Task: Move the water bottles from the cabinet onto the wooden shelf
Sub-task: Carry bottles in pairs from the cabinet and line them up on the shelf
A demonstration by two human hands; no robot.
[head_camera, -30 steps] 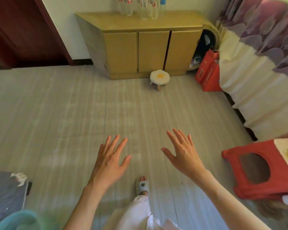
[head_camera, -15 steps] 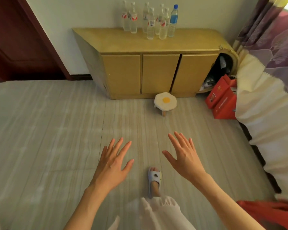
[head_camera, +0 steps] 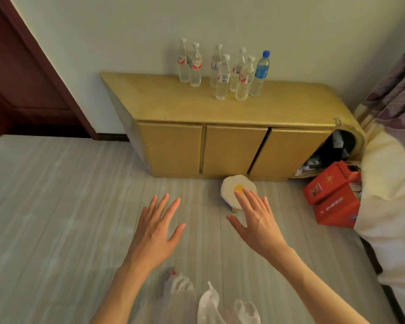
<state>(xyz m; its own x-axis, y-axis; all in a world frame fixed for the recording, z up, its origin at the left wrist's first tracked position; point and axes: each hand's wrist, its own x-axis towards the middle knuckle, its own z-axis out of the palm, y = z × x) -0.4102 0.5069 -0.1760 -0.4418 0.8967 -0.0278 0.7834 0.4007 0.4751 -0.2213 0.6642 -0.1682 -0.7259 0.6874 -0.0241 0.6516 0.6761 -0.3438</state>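
1. Left hand [head_camera: 156, 232]: held out palm-down over the floor [head_camera: 56, 218], fingers straight and spread, holding nothing; its fingertips point toward 12 o'clock.
2. Right hand [head_camera: 257, 223]: likewise flat and spread, empty, at 3 o'clock of the left hand and apart from it. Its fingertips overlap the stool [head_camera: 232, 188] in this view; contact cannot be judged.
3. Bottles [head_camera: 222, 71]: seven stand upright on the cabinet [head_camera: 173, 99] top, toward its back edge by the wall [head_camera: 126, 31], at 12 o'clock of the hands and well apart from them. Two white-capped ones stand as a pair; at 3 o'clock of that pair is a tight cluster of four more white-capped ones.
4. Blue bottle [head_camera: 260, 72]: blue cap and label, at the 3 o'clock end of the cluster, just beside its neighbour.
5. Cabinet: yellow, with three front doors; the rightmost stands slightly ajar.
6. Stool: small, round, white seat with a yellow centre, on the floor just before the cabinet's middle door.
7. Red boxes [head_camera: 334, 197]: stacked on the floor at 3 o'clock of the stool, beside the cabinet's end.
8. Door [head_camera: 21, 78]: dark red, at 10 o'clock.
9. Curtain [head_camera: 398, 94]: purple-patterned, at 2 o'clock, above pale bedding [head_camera: 388, 195].
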